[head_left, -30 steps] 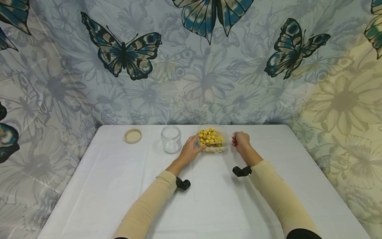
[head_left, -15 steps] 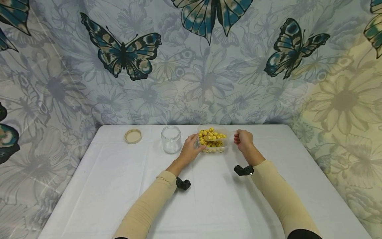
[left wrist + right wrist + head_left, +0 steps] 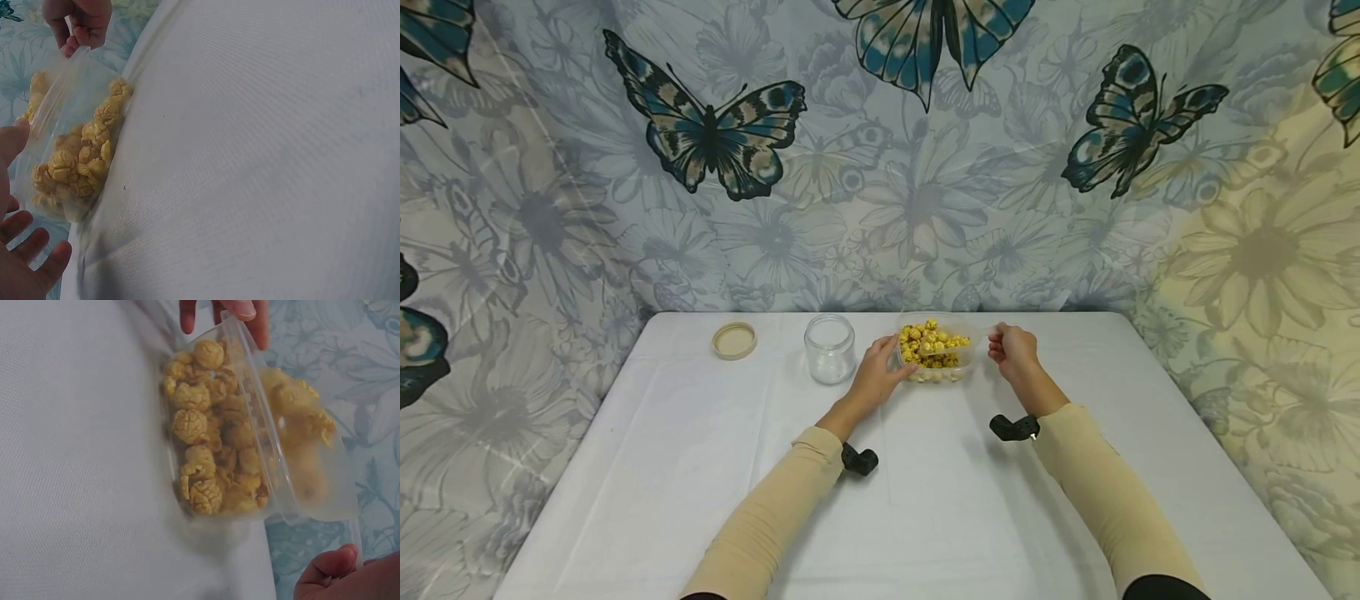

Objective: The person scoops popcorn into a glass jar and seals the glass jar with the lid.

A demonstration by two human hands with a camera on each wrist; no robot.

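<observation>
"What has the right hand (image 3: 1015, 346) got hold of?"

"The end of a thin handle, pinched between thumb and curled fingers just right of the tub. The handle belongs to a frosted scoop (image 3: 328, 494), with its bowl over the tub and yellow popcorn (image 3: 913, 343) heaped in it."

"And the left hand (image 3: 876, 373)?"

"On the left end of the tub (image 3: 262, 425), thumb at the near corner of the rim and fingers against the outside. It's spread just wide enough to span that corner, a light hold by the look of it."

"So where's the tub itself?"

"Upright between the two hands, near the far edge of the table (image 3: 700, 458). It's clear plastic, with more popcorn showing through the wall below the rim."

"What's that glass thing?"

"A jar (image 3: 830, 358), upright and without its top, left of the tub and near the left hand. Well past it, farther left of the tub, a round gold-edged lid (image 3: 734, 342) lies flat."

"And behind?"

"A hanging (image 3: 925, 200) behind the tub, pale flowers with big teal butterflies. On this side of the tub there's just white cloth and the person's two beige sleeves (image 3: 775, 508) reaching across it."
</observation>
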